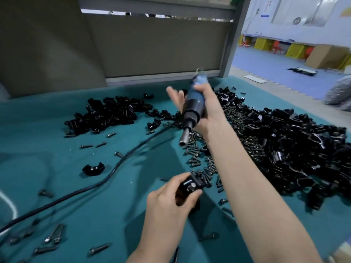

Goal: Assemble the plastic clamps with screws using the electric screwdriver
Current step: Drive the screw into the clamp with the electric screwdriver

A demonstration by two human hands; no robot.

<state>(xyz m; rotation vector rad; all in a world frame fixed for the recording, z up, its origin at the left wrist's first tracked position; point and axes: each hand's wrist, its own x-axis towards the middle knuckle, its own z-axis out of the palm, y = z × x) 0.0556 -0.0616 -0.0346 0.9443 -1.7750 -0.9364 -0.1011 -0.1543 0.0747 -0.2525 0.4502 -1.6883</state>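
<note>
left hand (167, 198): near centre, pinches clamp (190, 186); seated screw (193, 185) faces up.
loose screws (201, 158): pile just beyond the clamp, right of cable (106, 179).
right hand (201, 111): farther out, thumb wraps electric screwdriver (191, 109); fingers blurred, look splayed.
gap: driver nose tilts toward clamp, well apart from it, raised.
risk: loose grip means the driver slips; an off-axis bit cams out and twists the clamp from the pinch.
clamp piles (106, 114): far left, far right.

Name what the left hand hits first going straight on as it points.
Likely the loose screws just beyond the clamp that the left hand grips, unless the hand rides above them; height unclear.
</note>
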